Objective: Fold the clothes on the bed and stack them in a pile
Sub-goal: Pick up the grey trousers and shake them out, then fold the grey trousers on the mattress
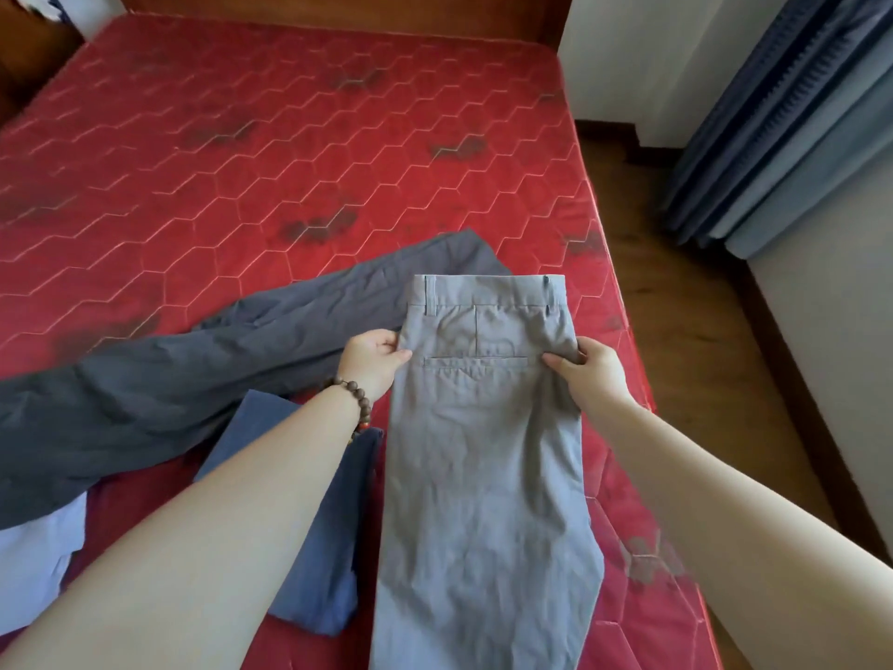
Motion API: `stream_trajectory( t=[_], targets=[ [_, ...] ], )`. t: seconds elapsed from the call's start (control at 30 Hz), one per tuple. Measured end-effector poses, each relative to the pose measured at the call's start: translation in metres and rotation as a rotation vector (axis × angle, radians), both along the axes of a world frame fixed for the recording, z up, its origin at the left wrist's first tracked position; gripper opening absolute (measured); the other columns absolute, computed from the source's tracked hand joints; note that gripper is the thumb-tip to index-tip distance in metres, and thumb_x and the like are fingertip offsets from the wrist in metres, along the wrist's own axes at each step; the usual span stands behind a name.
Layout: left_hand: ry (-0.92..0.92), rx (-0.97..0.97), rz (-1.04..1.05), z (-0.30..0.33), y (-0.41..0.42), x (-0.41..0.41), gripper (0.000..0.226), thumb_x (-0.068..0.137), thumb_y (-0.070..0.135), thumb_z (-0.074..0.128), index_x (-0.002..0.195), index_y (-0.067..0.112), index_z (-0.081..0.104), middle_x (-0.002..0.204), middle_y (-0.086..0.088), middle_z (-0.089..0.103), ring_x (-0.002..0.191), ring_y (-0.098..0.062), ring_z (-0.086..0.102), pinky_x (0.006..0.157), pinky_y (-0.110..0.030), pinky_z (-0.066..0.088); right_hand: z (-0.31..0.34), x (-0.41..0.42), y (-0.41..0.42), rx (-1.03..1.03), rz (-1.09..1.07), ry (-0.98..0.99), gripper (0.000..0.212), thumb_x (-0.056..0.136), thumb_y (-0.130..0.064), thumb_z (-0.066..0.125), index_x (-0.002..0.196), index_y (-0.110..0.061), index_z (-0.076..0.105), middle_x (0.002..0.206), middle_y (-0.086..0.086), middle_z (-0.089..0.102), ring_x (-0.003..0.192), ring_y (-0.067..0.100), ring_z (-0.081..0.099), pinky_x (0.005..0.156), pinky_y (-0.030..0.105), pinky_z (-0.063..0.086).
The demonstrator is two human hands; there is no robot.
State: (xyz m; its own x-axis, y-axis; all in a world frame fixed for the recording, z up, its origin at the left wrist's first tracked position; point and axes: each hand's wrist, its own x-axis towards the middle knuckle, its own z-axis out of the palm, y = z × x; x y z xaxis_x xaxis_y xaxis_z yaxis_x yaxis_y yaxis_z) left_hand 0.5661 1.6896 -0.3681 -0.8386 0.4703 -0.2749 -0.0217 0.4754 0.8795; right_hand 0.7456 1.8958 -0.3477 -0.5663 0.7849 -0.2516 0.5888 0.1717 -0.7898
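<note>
I've got the light grey trousers [483, 452] at lower centre of frame, long axis running from waistband straight toward me, left hand [374, 362] and right hand [587, 372] each pinching an opposite side edge below the waistband, equally near.

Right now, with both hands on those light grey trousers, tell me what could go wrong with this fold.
1. The left hand and right hand only pinch the side edges of the light grey cotton trousers; the creased legs could fold unevenly.
2. The trousers lie near the right edge of the red quilted mattress and might slide off.
3. The dark grey crumpled garment and blue folded cloth beside them could get caught in the fold.
</note>
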Motion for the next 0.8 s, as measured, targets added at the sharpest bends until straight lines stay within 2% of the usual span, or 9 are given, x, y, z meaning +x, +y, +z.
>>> stream_trajectory(
  t=[0.2, 0.33, 0.43, 0.5, 0.57, 0.6, 0.63, 0.7, 0.8],
  targets=[
    [-0.041, -0.096, -0.021, -0.085, 0.035, -0.02, 0.011, 0.084, -0.001, 0.066, 0.095, -0.004, 0.067, 0.092, -0.013, 0.071, 0.084, -0.018, 0.062, 0.081, -0.031, 0.049, -0.091, -0.021, 0.027, 0.005, -0.015, -0.116, 0.016, 0.086, -0.017, 0.068, 0.087, -0.003, 0.06, 0.076, 0.001, 0.06, 0.078, 0.024, 0.056, 0.066, 0.032, 0.042],
    [-0.027, -0.228, -0.082, -0.131, 0.045, -0.02, 0.013, 0.087, 0.008, 0.063, 0.094, -0.003, 0.068, 0.092, -0.02, 0.071, 0.077, -0.023, 0.059, 0.066, -0.031, 0.04, -0.133, -0.028, 0.035, 0.003, 0.011, -0.213, 0.013, 0.091, -0.015, 0.062, 0.101, -0.009, 0.058, 0.082, 0.001, 0.056, 0.083, 0.026, 0.053, 0.07, 0.03, 0.037],
    [-0.086, -0.138, -0.015, -0.136, 0.052, -0.022, 0.021, 0.086, 0.0, 0.064, 0.107, -0.001, 0.065, 0.101, -0.018, 0.071, 0.081, -0.02, 0.061, 0.068, -0.024, 0.044, -0.142, -0.037, 0.043, 0.009, -0.018, -0.173, 0.009, 0.089, -0.008, 0.061, 0.094, -0.012, 0.055, 0.075, -0.003, 0.053, 0.079, 0.024, 0.05, 0.061, 0.03, 0.034],
    [-0.095, -0.044, 0.059, -0.131, 0.06, -0.032, 0.024, 0.086, -0.002, 0.063, 0.11, 0.001, 0.063, 0.105, -0.019, 0.07, 0.084, -0.02, 0.063, 0.075, -0.027, 0.049, -0.139, -0.048, 0.05, 0.05, -0.052, -0.105, 0.012, 0.089, -0.007, 0.06, 0.089, -0.016, 0.052, 0.074, -0.006, 0.052, 0.077, 0.022, 0.048, 0.056, 0.018, 0.033],
    [-0.027, -0.056, 0.06, -0.127, 0.066, -0.041, 0.03, 0.087, 0.003, 0.063, 0.117, 0.006, 0.06, 0.115, -0.015, 0.068, 0.095, -0.021, 0.065, 0.084, -0.028, 0.049, -0.135, -0.059, 0.054, 0.056, -0.071, -0.088, 0.012, 0.091, -0.01, 0.058, 0.1, -0.017, 0.055, 0.084, -0.001, 0.057, 0.082, 0.024, 0.049, 0.056, 0.01, 0.033],
    [0.047, -0.112, 0.03, -0.127, 0.068, -0.041, 0.039, 0.087, 0.005, 0.064, 0.126, 0.007, 0.055, 0.126, -0.014, 0.062, 0.11, -0.023, 0.061, 0.094, -0.03, 0.046, -0.134, -0.063, 0.052, 0.061, -0.068, -0.136, 0.023, 0.092, -0.014, 0.057, 0.114, -0.016, 0.054, 0.099, 0.005, 0.059, 0.092, 0.027, 0.052, 0.065, 0.012, 0.037],
    [0.144, -0.174, -0.02, -0.127, 0.069, -0.038, 0.05, 0.087, 0.008, 0.065, 0.134, 0.007, 0.049, 0.138, -0.014, 0.053, 0.125, -0.026, 0.051, 0.105, -0.032, 0.038, -0.135, -0.064, 0.047, 0.117, -0.043, -0.215, 0.036, 0.093, -0.017, 0.057, 0.128, -0.015, 0.049, 0.119, 0.011, 0.055, 0.107, 0.031, 0.05, 0.081, 0.02, 0.041],
    [0.397, -0.257, -0.155, -0.132, 0.07, -0.023, 0.063, 0.088, 0.016, 0.065, 0.144, 0.007, 0.038, 0.152, -0.015, 0.034, 0.143, -0.031, 0.027, 0.117, -0.038, 0.022, -0.141, -0.064, 0.027, 0.384, 0.075, -0.302, 0.055, 0.092, -0.022, 0.058, 0.143, -0.01, 0.039, 0.147, 0.016, 0.038, 0.136, 0.033, 0.033, 0.111, 0.041, 0.027],
    [0.662, -0.424, -0.46, -0.151, 0.073, 0.009, 0.067, 0.092, 0.038, 0.052, 0.151, 0.02, 0.027, 0.161, -0.007, 0.015, 0.149, -0.029, 0.004, 0.12, -0.047, 0.008, -0.158, -0.059, -0.011, 0.657, 0.392, -0.328, 0.063, 0.093, -0.032, 0.055, 0.149, -0.012, 0.033, 0.158, 0.011, 0.024, 0.149, 0.026, 0.011, 0.119, 0.051, 0.003]
  ],
)
